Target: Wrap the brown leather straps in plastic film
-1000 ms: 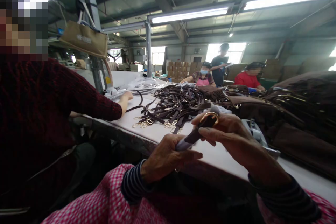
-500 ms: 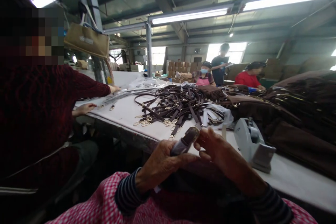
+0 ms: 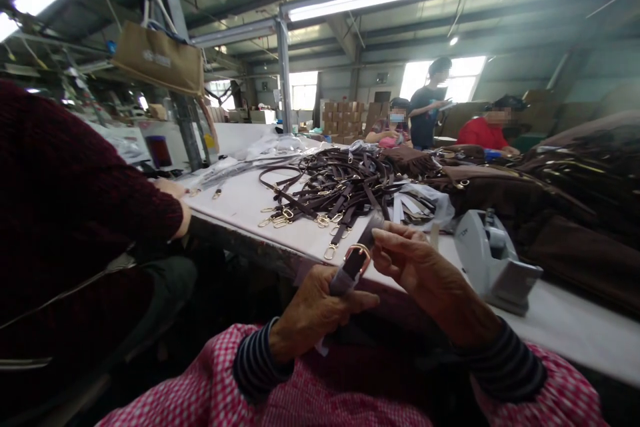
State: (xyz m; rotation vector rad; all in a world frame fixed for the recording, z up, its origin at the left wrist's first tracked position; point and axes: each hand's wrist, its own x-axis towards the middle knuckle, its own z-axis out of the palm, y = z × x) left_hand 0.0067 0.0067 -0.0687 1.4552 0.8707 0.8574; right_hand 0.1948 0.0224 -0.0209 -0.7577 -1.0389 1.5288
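Note:
My left hand is closed round a dark strap with a gold-coloured buckle, part of it wrapped in pale film. The strap slants up and to the right, away from that fist. At its upper end, my right hand pinches the strap between thumb and fingers, just past the buckle. Beyond both hands, a heap of dark brown straps with gold-coloured clips lies on the white table. What lies inside my left palm is hidden.
A grey tape dispenser stands right of my right hand. Behind it are piled brown bags and a clear plastic bag. A co-worker's dark red sleeve is close on the left. A tan bag hangs from a post.
The strap's buckle has turned to face me, and the strap now stretches straighter between my hands. My right fingers have closed on its upper end. The co-worker at left has leaned back and drawn an arm in.

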